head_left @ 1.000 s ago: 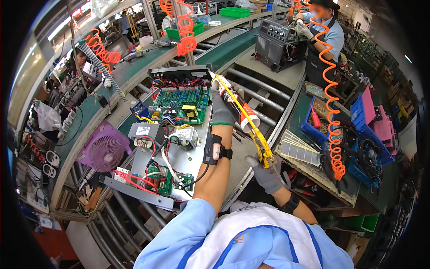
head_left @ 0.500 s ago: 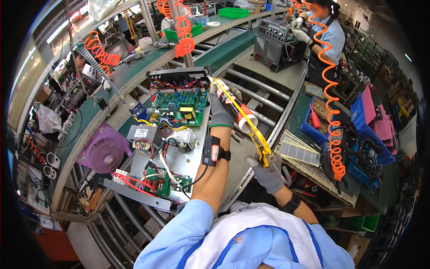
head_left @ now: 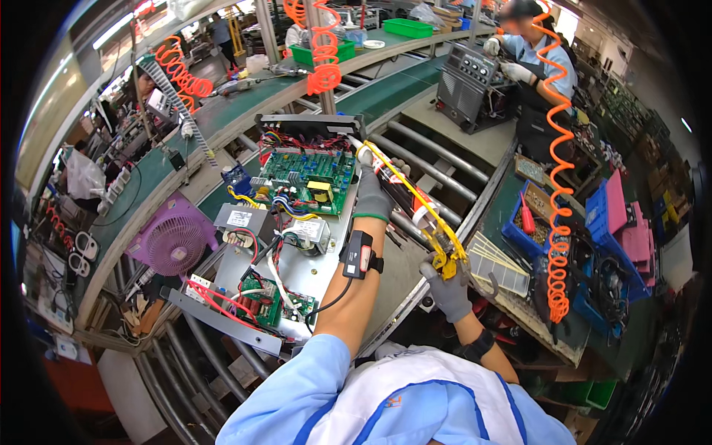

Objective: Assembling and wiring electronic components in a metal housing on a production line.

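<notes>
Metal roller conveyor [head_left: 445,154]: ran beneath an open chassis [head_left: 320,271]. Counter [head_left: 498,215], right: carried a blue bin [head_left: 519,239] of small parts [head_left: 538,231] and a red tool [head_left: 527,213]. Yellow caulking gun [head_left: 454,248]: slanted beside the chassis; my left hand [head_left: 373,191] gripped its loaded cartridge [head_left: 399,193], partly hidden behind it, my right hand [head_left: 449,293] its handle [head_left: 448,268]. Nozzle tip [head_left: 356,141]: was hard to make out.

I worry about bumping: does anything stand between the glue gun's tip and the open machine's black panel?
Nothing visible does. The white tip of the glue gun is beside the right end of the black panel; whether they touch, I cannot tell. The left hand holds the tube behind the tip.
</notes>
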